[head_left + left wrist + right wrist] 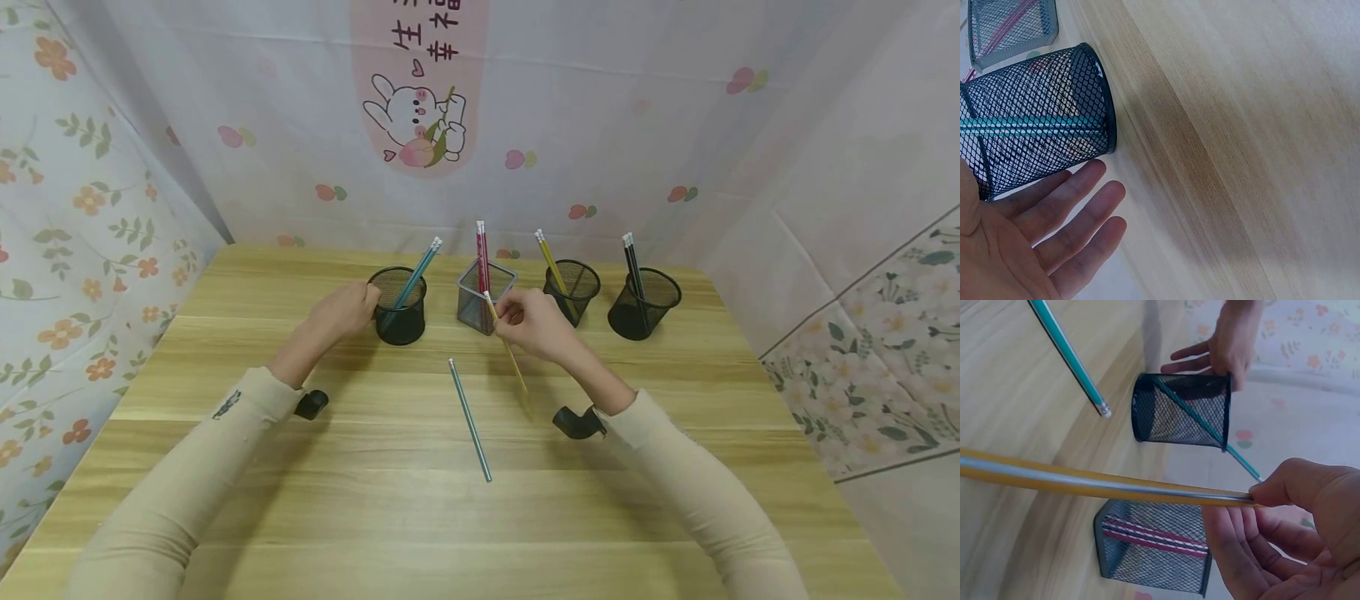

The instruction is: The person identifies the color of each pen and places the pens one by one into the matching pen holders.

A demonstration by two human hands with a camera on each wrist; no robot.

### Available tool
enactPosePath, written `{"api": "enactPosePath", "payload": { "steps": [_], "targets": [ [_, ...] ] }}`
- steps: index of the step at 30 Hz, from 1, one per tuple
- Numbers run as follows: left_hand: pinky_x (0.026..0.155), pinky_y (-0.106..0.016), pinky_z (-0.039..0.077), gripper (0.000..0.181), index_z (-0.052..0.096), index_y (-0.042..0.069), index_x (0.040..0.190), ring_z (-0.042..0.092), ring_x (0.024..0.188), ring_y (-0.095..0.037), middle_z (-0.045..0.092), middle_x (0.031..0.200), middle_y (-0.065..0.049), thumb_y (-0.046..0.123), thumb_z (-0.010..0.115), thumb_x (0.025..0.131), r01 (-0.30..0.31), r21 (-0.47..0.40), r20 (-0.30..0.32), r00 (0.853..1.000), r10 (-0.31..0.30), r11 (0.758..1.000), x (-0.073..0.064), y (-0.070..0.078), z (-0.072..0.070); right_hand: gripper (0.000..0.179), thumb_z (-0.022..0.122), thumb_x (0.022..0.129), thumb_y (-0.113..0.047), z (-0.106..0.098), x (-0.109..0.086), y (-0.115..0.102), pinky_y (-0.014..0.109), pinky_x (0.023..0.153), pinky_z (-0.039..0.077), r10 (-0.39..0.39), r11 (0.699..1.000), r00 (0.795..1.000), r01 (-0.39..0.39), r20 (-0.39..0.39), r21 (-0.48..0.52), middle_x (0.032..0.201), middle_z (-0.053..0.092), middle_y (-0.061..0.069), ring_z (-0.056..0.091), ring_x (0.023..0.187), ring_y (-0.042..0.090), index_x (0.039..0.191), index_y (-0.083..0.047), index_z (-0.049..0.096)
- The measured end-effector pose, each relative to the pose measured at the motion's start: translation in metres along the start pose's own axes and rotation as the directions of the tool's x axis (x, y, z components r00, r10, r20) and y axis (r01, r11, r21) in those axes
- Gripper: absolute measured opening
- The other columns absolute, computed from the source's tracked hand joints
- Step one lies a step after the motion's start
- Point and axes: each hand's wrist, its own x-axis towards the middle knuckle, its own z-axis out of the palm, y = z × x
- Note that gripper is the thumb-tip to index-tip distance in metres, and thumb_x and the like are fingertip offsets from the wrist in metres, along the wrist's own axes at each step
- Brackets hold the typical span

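My left hand [339, 313] is at the left side of a round black mesh pen cup [401, 327], touching it near the rim. In the left wrist view its fingers [1088, 203] are extended, loosely spread beside the mesh. Teal pencils [417, 275] lean inside that cup. My right hand [538, 322] pinches a yellow pencil [513, 360] between thumb and fingers near its white-tipped end. This pencil slants above the table, in front of a square grey mesh holder [471, 310] with red pencils [482, 254]. A teal pencil [470, 422] lies on the table between my arms.
Right of the square holder stand two more black mesh cups: one [579, 279] with yellow pencils [552, 262], the other [649, 310] with black pencils [633, 265]. A patterned white cloth [600, 125] hangs behind the wooden table [390, 533], with floral cloths at both sides.
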Motion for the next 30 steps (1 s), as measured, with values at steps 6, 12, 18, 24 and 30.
{"api": "enactPosePath", "payload": {
  "steps": [6, 12, 18, 24, 30],
  "targets": [
    [0.066, -0.04, 0.036, 0.033, 0.047, 0.006, 0.084, 0.042, 0.069, -0.025, 0.044, 0.076, -0.009, 0.013, 0.025, 0.108, 0.021, -0.022, -0.023, 1.0, -0.021, 1.0, 0.0, 0.0, 0.0, 0.006, 0.065, 0.091, -0.001, -0.007, -0.001, -0.001, 0.036, 0.07, 0.054, -0.021, 0.999, 0.999, 0.022, -0.041, 0.023, 0.086, 0.068, 0.006, 0.066, 0.076, 0.019, 0.096, -0.001, 0.069],
    [0.065, -0.039, 0.035, 0.035, 0.046, 0.006, 0.083, 0.04, 0.067, -0.024, 0.044, 0.075, -0.009, 0.016, 0.023, 0.108, 0.042, -0.05, -0.025, 0.999, -0.043, 0.998, 0.0, 0.0, 0.0, 0.008, 0.064, 0.089, 0.001, -0.014, -0.002, 0.001, 0.037, 0.073, 0.053, -0.039, 0.999, 0.992, 0.043, -0.116, 0.027, 0.087, 0.068, 0.007, 0.066, 0.078, 0.02, 0.095, -0.001, 0.069],
    [0.064, -0.038, 0.034, 0.035, 0.047, 0.006, 0.083, 0.038, 0.066, -0.024, 0.043, 0.075, -0.009, 0.014, 0.023, 0.108, 0.025, -0.034, -0.018, 1.0, -0.025, 0.999, 0.0, 0.0, 0.0, 0.009, 0.064, 0.09, 0.0, -0.022, -0.002, 0.002, 0.037, 0.072, 0.054, -0.064, 0.996, 0.981, 0.073, -0.181, 0.045, 0.087, 0.068, 0.009, 0.067, 0.077, 0.022, 0.098, 0.002, 0.068],
    [0.064, -0.038, 0.034, 0.037, 0.047, 0.006, 0.084, 0.038, 0.066, -0.023, 0.044, 0.076, -0.009, 0.017, 0.022, 0.109, 0.043, -0.052, -0.018, 0.999, -0.044, 0.998, 0.0, 0.0, 0.001, 0.009, 0.064, 0.09, 0.002, -0.032, -0.001, 0.004, 0.034, 0.071, 0.054, -0.085, 0.995, 0.97, 0.096, -0.226, 0.038, 0.086, 0.068, 0.009, 0.068, 0.076, 0.022, 0.097, 0.001, 0.068],
    [0.064, -0.038, 0.033, 0.038, 0.046, 0.006, 0.083, 0.037, 0.065, -0.023, 0.044, 0.075, -0.009, 0.018, 0.021, 0.109, 0.041, -0.061, -0.017, 0.999, -0.043, 0.997, 0.0, 0.0, 0.001, 0.011, 0.064, 0.093, 0.002, -0.043, -0.004, 0.002, 0.035, 0.073, 0.051, -0.07, 0.995, 0.968, 0.085, -0.243, 0.052, 0.09, 0.067, 0.011, 0.065, 0.078, 0.023, 0.103, 0.001, 0.068]
  ]
}}
